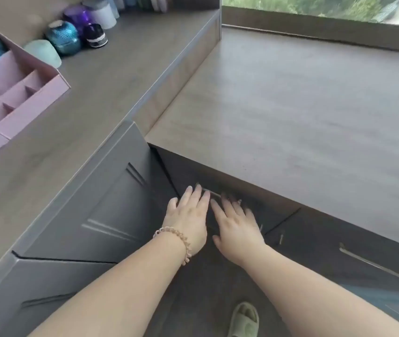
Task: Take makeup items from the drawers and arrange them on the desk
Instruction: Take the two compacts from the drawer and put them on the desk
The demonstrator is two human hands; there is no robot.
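Under the low wooden desk top [290,113] is a dark drawer front [188,176] with a slim metal handle [214,193]. My left hand [188,215] and my right hand [235,222] lie side by side against this drawer front, fingers straight, fingertips at the handle. The drawer looks closed, and nothing of its inside shows. My left wrist wears a coiled pink hair tie [181,242]. A second drawer front with a long handle [373,266] sits further right.
A higher counter [101,81] on the left carries a pink divided organiser box [23,93], a teal jar [63,37], a purple jar [79,17], a black jar [95,36] and a white jar [103,15]. Grey cabinet doors [101,210] stand below it. A foot in a green slipper [243,319] stands on the floor.
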